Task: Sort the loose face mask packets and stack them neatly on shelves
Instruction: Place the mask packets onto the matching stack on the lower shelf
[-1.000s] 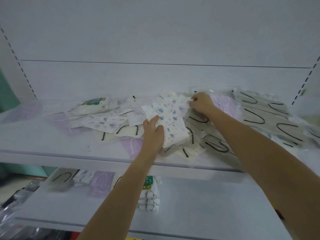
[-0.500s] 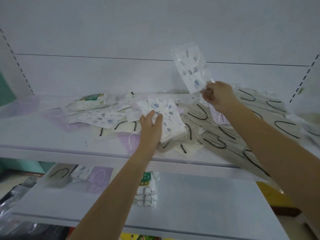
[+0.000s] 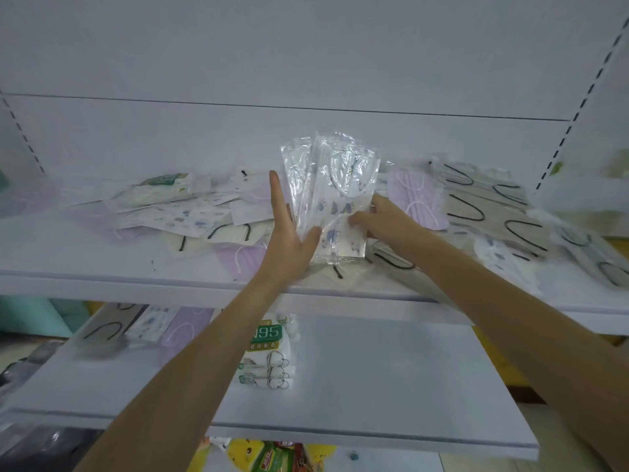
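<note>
The person holds a bundle of patterned mask packets (image 3: pixel 335 199) upright over the near middle of the upper shelf (image 3: pixel 102 267), with the clear wrappers fanned apart at the top. The left hand (image 3: pixel 289 240) lies along the bundle's left edge: its fingers are straight and point up, and its thumb crosses the front of the wrappers, so the bundle is clamped between thumb and palm. The right hand (image 3: pixel 384 223) grips the bundle's lower right edge, thumb on the front and fingers curled round behind.

Loose packets lie around them on the upper shelf. At the far left is an N95 pack (image 3: pixel 160 189), and nearer than it lie loose patterned packets (image 3: pixel 183 219). Just right of the right hand lies a lilac mask packet (image 3: pixel 415 199). Further right, grey packets with black ear loops (image 3: pixel 486 206) overlap one another.

On the lower shelf (image 3: pixel 391 386) a stack of N95 packs (image 3: pixel 269 352) sits partly hidden behind the left forearm. At that shelf's far left lie a grey packet (image 3: pixel 109 328), a patterned packet (image 3: pixel 151 323) and a lilac packet (image 3: pixel 185 327), side by side. Bright packages (image 3: pixel 272 458) show below the lower shelf's near edge.
</note>
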### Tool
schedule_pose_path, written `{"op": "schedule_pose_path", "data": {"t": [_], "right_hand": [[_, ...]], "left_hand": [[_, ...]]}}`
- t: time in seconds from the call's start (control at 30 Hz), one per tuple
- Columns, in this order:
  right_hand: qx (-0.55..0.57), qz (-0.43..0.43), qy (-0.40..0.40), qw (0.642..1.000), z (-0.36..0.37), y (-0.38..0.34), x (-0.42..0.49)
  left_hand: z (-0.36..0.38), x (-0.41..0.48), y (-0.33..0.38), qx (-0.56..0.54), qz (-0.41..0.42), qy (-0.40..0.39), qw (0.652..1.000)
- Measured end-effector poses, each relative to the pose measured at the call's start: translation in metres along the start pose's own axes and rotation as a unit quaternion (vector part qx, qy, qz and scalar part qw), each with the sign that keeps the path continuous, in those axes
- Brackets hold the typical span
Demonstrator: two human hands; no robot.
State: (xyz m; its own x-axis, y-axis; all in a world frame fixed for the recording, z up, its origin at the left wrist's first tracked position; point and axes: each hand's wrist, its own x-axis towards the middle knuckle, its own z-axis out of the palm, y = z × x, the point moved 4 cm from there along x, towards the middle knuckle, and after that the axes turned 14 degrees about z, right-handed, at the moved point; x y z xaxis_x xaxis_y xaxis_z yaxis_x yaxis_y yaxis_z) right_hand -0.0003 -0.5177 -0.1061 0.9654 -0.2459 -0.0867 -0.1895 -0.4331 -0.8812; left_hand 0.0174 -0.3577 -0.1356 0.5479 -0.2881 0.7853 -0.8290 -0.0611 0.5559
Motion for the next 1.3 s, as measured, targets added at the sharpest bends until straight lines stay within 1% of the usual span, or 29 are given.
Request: {"op": "schedule_pose_path", "data": {"t": [0.07, 0.1, 0.27, 0.37, 0.43, 0.5, 0.57, 0.63, 0.73, 0.93, 1.03, 1.17, 1.23, 1.3], "right_hand": [[0.047, -0.024, -0.03, 0.998, -0.001, -0.002, -0.004], [0.049, -0.038, -0.024, 0.998, 0.0, -0.002, -0.006], [0.027, -0.091, 0.084, 0.992, -0.005, 0.0, -0.017], [0.081, -0.115, 0.125, 0.982, -0.016, -0.002, -0.024], [0.12, -0.134, 0.127, 0.975, -0.021, -0.006, -0.03], [0.144, -0.154, 0.106, 0.972, -0.018, -0.01, -0.037], [0.146, -0.166, 0.082, 0.972, -0.007, -0.014, -0.045], [0.137, -0.179, 0.071, 0.972, 0.009, -0.018, -0.055], [0.143, -0.192, 0.056, 0.969, 0.04, -0.023, -0.073], [0.111, -0.238, -0.056, 0.963, 0.141, -0.024, -0.116], [0.085, -0.227, -0.096, 0.965, 0.207, -0.011, -0.129], [0.043, -0.181, -0.143, 0.972, 0.3, 0.022, -0.139], [0.034, -0.116, -0.154, 0.981, 0.342, 0.041, -0.137], [0.047, -0.003, -0.173, 0.984, 0.378, 0.059, -0.134]], "left_hand": [[0.003, 0.002, 0.001, 0.005, -0.004, -0.041, 0.999], [0.004, 0.003, 0.001, 0.011, -0.012, -0.062, 0.998], [0.011, 0.013, 0.002, 0.092, -0.047, -0.153, 0.983], [0.009, 0.029, 0.013, 0.106, -0.045, -0.174, 0.978], [0.006, 0.035, 0.024, 0.067, -0.048, -0.154, 0.985], [0.0, 0.034, 0.033, 0.016, -0.056, -0.113, 0.992], [-0.007, 0.024, 0.04, -0.011, -0.062, -0.081, 0.995], [-0.017, 0.009, 0.047, -0.026, -0.079, -0.064, 0.995], [-0.041, -0.019, 0.053, -0.046, -0.089, -0.031, 0.994], [-0.119, -0.118, 0.048, -0.089, -0.12, 0.025, 0.988], [-0.163, -0.173, 0.034, -0.085, -0.143, 0.031, 0.986], [-0.216, -0.239, -0.008, -0.086, -0.239, 0.034, 0.967], [-0.236, -0.266, -0.035, -0.082, -0.31, 0.035, 0.946], [-0.252, -0.288, -0.06, -0.082, -0.386, 0.064, 0.917]]}}
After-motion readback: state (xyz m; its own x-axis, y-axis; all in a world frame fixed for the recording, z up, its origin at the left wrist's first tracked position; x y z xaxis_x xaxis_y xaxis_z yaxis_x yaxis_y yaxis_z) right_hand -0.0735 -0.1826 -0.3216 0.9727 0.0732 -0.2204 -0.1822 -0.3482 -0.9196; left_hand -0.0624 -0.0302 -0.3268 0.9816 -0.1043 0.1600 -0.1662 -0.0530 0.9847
